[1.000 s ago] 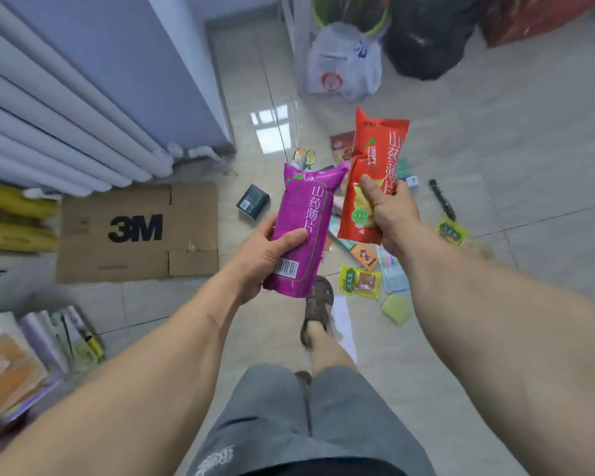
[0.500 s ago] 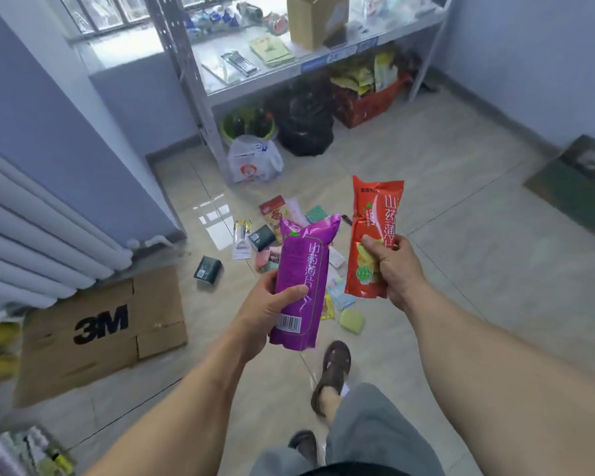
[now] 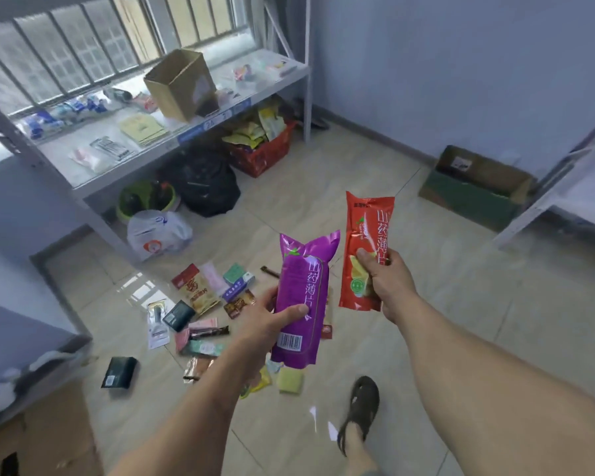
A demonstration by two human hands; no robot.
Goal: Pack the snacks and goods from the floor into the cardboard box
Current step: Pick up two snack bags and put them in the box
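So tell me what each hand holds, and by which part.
Left hand grips the purple snack pack around its lower half; right hand grips the red snack pack around its middle.

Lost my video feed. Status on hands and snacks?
Left hand grips purple foil snack pack. Right hand grips red foil snack pack. Open brown cardboard box up on shelf; nothing blocking.

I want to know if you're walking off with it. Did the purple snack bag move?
Cannot tell. The purple snack bag sits in the left hand above the same floor pile; mostly the camera tilted up.
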